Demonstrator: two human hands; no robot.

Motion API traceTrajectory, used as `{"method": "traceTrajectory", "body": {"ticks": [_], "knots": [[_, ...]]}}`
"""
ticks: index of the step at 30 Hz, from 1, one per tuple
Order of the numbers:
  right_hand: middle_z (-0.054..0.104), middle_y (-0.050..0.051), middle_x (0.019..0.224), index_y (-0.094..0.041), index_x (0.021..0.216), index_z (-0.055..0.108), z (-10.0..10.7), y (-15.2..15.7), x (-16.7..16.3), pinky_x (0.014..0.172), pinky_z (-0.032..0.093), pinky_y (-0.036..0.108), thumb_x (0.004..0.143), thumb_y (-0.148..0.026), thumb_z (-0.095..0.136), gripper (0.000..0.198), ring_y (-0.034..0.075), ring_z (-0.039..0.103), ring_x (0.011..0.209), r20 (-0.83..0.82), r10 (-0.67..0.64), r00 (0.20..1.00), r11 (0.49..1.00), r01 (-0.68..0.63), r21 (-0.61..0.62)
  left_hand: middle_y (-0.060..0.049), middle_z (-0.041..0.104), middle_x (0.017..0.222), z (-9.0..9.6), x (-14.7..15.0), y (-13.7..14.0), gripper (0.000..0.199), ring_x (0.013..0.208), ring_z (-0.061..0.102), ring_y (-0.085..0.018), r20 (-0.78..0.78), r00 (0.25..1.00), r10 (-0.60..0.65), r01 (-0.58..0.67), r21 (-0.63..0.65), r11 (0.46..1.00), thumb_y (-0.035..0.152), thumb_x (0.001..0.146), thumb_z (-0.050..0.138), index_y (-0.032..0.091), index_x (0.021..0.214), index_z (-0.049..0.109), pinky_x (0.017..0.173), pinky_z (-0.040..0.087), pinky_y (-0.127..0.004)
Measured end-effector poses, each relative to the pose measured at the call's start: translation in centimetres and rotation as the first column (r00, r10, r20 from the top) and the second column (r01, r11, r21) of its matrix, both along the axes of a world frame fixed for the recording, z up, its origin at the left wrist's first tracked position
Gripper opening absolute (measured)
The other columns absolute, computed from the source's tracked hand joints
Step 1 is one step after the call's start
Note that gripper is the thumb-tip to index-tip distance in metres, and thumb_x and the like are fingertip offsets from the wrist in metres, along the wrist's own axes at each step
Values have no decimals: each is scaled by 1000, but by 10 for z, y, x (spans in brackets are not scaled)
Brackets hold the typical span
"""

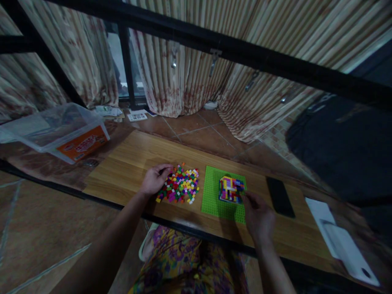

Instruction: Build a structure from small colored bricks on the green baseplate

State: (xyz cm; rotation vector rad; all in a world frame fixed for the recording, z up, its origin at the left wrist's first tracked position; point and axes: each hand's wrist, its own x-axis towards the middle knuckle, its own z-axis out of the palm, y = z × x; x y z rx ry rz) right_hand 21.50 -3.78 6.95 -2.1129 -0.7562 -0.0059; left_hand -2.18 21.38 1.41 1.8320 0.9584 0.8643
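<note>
A pile of small multicoloured toy bricks (180,185) lies loose on the wooden board. At the pile's upper left edge is my left hand (154,179), its thumb and fingers drawn together; whatever they may pinch is too small to make out. A green studded baseplate (210,196) lies to the right of the pile. On it stands a block-shaped build of multicoloured bricks (230,189). My right hand (259,216) reaches to the build's right side with thumb and fingertips closed together. Those fingertips are dark, and any brick between them cannot be made out.
A black phone-like slab (280,197) lies right of the baseplate on the wooden board (128,163). White flat objects (343,241) are at the far right. A clear plastic bin (70,130) with an orange label stands at the left. Curtains (183,81) hang beyond a dark bar.
</note>
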Motion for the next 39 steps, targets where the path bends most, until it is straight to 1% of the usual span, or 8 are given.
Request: {"method": "traceTrajectory", "body": {"ticks": [4, 8, 15, 20, 26, 34, 39], "knots": [[74, 14, 86, -13, 94, 72, -4, -4, 14, 65, 49, 34, 78, -56, 56, 49, 26, 68, 75, 58, -69, 996, 995, 73, -66, -5, 74, 102, 1, 1, 0, 35, 96, 68, -22, 11, 1000, 11, -11, -14, 1000, 48, 84, 55, 21, 100, 72, 93, 50, -35], [74, 14, 80, -14, 87, 72, -8, 0, 17, 61, 46, 32, 77, -59, 54, 50, 25, 67, 69, 99, -63, 993, 993, 73, -97, -5, 75, 100, 0, 0, 0, 37, 94, 68, -22, 20, 1000, -3, 3, -30, 1000, 49, 84, 56, 21, 102, 72, 91, 52, -34], [74, 12, 79, -16, 83, 72, -5, -3, 19, 62, 45, 31, 78, -54, 55, 42, 25, 67, 70, 99, -80, 992, 987, 93, -134, -5, 74, 104, -5, 0, 4, 36, 98, 67, -23, 9, 1000, 1, -1, 19, 1000, 48, 85, 55, 22, 102, 72, 93, 51, -34], [74, 12, 79, -16, 82, 73, -7, -2, 22, 63, 45, 31, 78, -50, 55, 39, 25, 67, 70, 96, -74, 993, 985, 88, -146, -5, 74, 104, -5, -1, 4, 38, 98, 67, -23, 6, 1000, 5, -5, 6, 1000, 50, 84, 55, 22, 103, 72, 92, 51, -35], [74, 11, 80, -16, 83, 73, -8, 0, 22, 64, 46, 32, 77, -49, 56, 38, 24, 67, 70, 88, -64, 994, 988, 76, -138, -5, 74, 103, -2, 0, 2, 39, 97, 68, -23, 1, 1000, 11, -11, -19, 1000, 50, 84, 55, 21, 103, 72, 90, 52, -34], [74, 11, 78, -15, 80, 73, -6, 2, 19, 64, 47, 31, 76, -48, 59, 36, 24, 68, 71, 45, -54, 998, 993, 58, -101, -4, 74, 102, -2, 0, 2, 37, 96, 68, -22, -4, 1000, -6, 6, 21, 1000, 49, 85, 54, 21, 101, 72, 91, 52, -34], [74, 11, 76, -15, 77, 74, -7, 3, 18, 63, 47, 31, 75, -47, 61, 35, 24, 68, 69, 34, -62, 997, 995, 64, -74, -5, 74, 103, -3, -1, 3, 37, 98, 67, -23, -6, 1000, 5, -5, 10, 1000, 47, 85, 55, 20, 102, 72, 92, 51, -34]]}}
